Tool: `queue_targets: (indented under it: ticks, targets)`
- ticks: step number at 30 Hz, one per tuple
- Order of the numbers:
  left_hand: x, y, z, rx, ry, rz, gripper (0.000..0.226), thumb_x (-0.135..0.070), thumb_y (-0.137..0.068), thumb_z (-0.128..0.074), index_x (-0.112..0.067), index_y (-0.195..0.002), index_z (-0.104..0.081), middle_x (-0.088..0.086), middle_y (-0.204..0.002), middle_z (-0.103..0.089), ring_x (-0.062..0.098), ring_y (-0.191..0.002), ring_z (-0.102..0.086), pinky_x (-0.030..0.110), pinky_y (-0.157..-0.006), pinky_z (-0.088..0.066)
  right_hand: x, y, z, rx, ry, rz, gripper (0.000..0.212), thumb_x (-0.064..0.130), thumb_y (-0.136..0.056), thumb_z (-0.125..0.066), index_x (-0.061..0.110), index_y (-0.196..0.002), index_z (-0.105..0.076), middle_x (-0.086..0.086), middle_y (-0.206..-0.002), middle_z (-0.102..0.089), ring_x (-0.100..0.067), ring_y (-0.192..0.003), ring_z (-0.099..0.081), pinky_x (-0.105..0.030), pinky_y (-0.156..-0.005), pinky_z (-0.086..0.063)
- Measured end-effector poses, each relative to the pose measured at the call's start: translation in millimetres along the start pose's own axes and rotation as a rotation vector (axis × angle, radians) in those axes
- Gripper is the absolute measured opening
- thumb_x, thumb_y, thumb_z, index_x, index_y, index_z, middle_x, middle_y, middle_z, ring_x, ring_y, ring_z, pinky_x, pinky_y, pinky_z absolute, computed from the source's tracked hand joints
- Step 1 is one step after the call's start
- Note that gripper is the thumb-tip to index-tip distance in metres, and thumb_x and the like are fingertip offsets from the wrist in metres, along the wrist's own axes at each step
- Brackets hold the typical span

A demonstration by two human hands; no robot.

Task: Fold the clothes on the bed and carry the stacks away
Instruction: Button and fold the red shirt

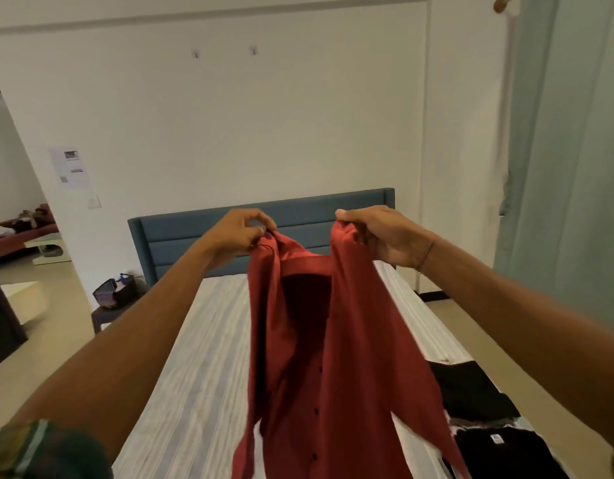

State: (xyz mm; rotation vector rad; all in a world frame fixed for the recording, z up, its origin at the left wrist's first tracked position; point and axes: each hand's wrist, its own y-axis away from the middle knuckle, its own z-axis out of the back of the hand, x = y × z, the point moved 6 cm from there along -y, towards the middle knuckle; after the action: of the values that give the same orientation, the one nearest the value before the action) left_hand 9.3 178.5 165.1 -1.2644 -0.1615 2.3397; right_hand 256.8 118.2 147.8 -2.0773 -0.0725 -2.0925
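Note:
A red button-up shirt [309, 357] hangs in the air over the bed [202, 357], its collar at the top and its dark buttons running down the front. My left hand [236, 233] pinches the shirt's left shoulder near the collar. My right hand [378, 236] grips the right shoulder in curled fingers. Both arms reach out at about headboard height. Black clothes [471, 392] lie on the bed's right side below the shirt, one black garment [506, 451] showing a white size label.
The bed has a striped light sheet and a blue headboard [195, 233] against the white wall. A small dark stool with a bag [115, 293] stands left of the bed. A pale curtain [568, 150] hangs at right. A doorway opens at far left.

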Motion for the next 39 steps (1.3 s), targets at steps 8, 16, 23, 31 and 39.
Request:
queue_targets:
  ticks: [8,16,23,31,39]
  targets:
    - [-35.2,27.3,-45.5,0.243,0.198,-0.020,0.036,-0.031,-0.087,-0.075,-0.003,-0.110,-0.075,0.012,-0.107,-0.076,0.023,-0.106,-0.072,0.034,-0.096,-0.055,0.3,2.9,-51.5,-0.013,0.039,0.045,0.027,0.024,-0.099,-0.064,0.001,-0.106,-0.075,-0.012,-0.094,-0.077,-0.024,-0.087,-0.074,-0.034,-0.077,-0.062]
    - [-43.8,24.1,-47.5,0.173,-0.175,-0.181,0.017,0.002,-0.086,-0.065,-0.006,-0.096,-0.077,0.018,-0.091,-0.075,0.023,-0.081,-0.068,0.043,-0.084,-0.058,-0.9,6.8,-64.1,0.030,0.163,0.002,0.030,0.026,-0.102,-0.059,0.003,-0.118,-0.071,-0.011,-0.109,-0.076,-0.025,-0.095,-0.075,-0.041,-0.087,-0.061]
    - [-55.2,39.0,-63.8,0.351,-0.122,-0.174,0.019,0.010,-0.092,-0.054,0.006,-0.098,-0.072,0.005,-0.069,-0.061,0.006,-0.057,-0.046,0.020,-0.057,-0.040,21.9,36.6,-52.1,0.359,0.546,0.009,0.040,0.036,-0.103,-0.055,0.006,-0.125,-0.069,-0.002,-0.123,-0.072,-0.035,-0.090,-0.076,-0.037,-0.075,-0.064]
    - [-63.3,36.0,-71.5,0.477,-0.084,-0.225,0.025,0.003,-0.090,-0.049,0.004,-0.098,-0.072,0.033,-0.082,-0.061,0.043,-0.071,-0.050,0.054,-0.076,-0.047,18.1,39.8,-33.6,0.263,0.389,0.150,0.038,0.030,-0.105,-0.051,0.001,-0.120,-0.070,-0.011,-0.109,-0.076,-0.033,-0.090,-0.076,-0.035,-0.074,-0.064]
    - [-39.6,30.5,-65.0,0.167,0.010,-0.131,0.044,0.014,-0.093,-0.037,-0.003,-0.092,-0.077,0.003,-0.063,-0.069,0.007,-0.056,-0.057,0.019,-0.058,-0.046,8.3,23.0,-13.3,-0.118,0.640,0.413,0.020,0.026,-0.101,-0.061,0.016,-0.116,-0.069,-0.006,-0.089,-0.072,-0.012,-0.075,-0.065,-0.037,-0.075,-0.061]
